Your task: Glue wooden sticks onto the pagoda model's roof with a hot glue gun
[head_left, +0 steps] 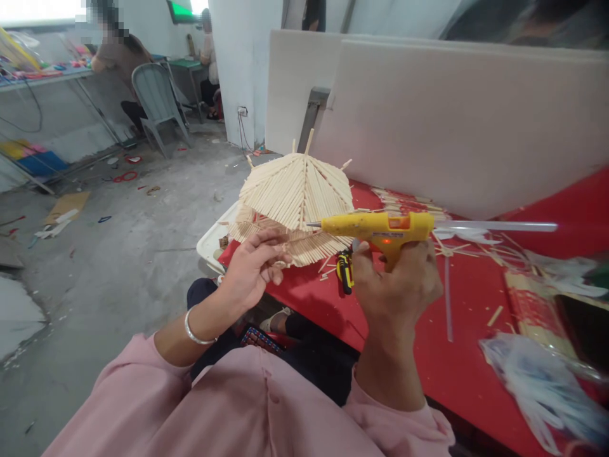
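Note:
A yellow glue gun [375, 223] with a clear glue stick [499, 225] out of its back end is gripped in my right hand [399, 279]. Its small light glows orange. The nozzle tip points left, at the lower edge of a pale roof model [299, 187] built from thin wooden sticks. Below this roof shows a second tier of sticks [314, 247]. My left hand [259, 263] is at the model's near left side, fingers curled and pinched together; what they hold, if anything, is too small to make out.
The model stands on a red table [328, 311] beside a white tray edge [207, 241]. Yellow-black pliers [345, 271], loose sticks and a plastic bag [537, 381] lie on the table. White boards [451, 120] lean behind. Two people sit across the room, near a grey chair [155, 95].

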Demonstrator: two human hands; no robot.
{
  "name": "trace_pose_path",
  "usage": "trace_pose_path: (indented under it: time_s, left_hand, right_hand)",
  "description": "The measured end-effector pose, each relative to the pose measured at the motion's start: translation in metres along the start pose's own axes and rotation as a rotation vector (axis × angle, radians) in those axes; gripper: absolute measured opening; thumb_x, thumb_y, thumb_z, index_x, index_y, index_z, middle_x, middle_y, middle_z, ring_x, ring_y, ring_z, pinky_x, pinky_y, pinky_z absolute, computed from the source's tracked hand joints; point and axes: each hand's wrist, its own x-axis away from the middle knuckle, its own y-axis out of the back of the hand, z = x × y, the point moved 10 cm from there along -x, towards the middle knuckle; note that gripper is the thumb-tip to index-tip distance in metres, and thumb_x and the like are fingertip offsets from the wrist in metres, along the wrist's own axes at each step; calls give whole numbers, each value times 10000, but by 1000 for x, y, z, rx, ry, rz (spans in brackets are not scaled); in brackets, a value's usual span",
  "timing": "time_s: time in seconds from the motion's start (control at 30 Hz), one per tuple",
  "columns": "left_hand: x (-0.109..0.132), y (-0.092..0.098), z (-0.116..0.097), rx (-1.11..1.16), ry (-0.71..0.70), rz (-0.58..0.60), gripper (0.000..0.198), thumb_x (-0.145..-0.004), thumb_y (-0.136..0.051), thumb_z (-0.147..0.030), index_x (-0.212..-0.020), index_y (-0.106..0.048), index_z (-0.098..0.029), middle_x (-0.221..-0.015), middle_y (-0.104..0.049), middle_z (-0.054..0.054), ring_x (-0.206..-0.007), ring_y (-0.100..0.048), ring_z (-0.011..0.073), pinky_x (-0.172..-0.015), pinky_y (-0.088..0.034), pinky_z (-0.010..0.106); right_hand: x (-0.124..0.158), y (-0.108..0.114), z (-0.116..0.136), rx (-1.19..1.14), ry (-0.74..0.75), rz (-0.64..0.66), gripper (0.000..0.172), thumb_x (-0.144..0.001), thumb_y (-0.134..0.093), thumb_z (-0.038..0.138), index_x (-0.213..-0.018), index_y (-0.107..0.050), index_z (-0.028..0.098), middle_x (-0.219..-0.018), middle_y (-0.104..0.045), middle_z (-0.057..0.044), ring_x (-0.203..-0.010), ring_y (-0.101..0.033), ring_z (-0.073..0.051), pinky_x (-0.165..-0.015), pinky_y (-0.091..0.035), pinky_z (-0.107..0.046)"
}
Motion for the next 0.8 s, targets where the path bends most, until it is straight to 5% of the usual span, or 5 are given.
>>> trace_pose_path:
  time_s: [0.17, 0.33, 0.8]
  left_hand:
    - [0, -2, 6, -41, 54, 35, 243, -672, -794, -139, -860, -640, -129, -566, -559, -65, -388, -452, 36, -316, -254, 139]
    - [-8, -15, 8, -41, 80, 69, 191, -686, -744, -140, -833, -623, -127, -654, -647, -14, -417, -492, 39, -334, -259, 147]
    - [-12, -29, 1, -61, 22, 130, 178, -649, -714, -131, -675, -541, -162, -521, -469, -69, -403, -418, 29, -344, -199, 141]
  right_hand:
    - [-3, -7, 8, 7, 19, 32, 192, -823, -577, 385, -912, -572, 215, -786, -573, -64, -740, -543, -232, -615, -350, -339]
    - [-4, -8, 13, -26, 35, 51, 200, -816, -582, 344, -957, -601, 204, -822, -575, -73, -762, -538, -233, -636, -379, -345]
    - [-4, -5, 20, 11, 88, 51, 139, -830, -566, 334, -908, -574, 220, -799, -579, -57, -780, -568, -239, -656, -389, -344]
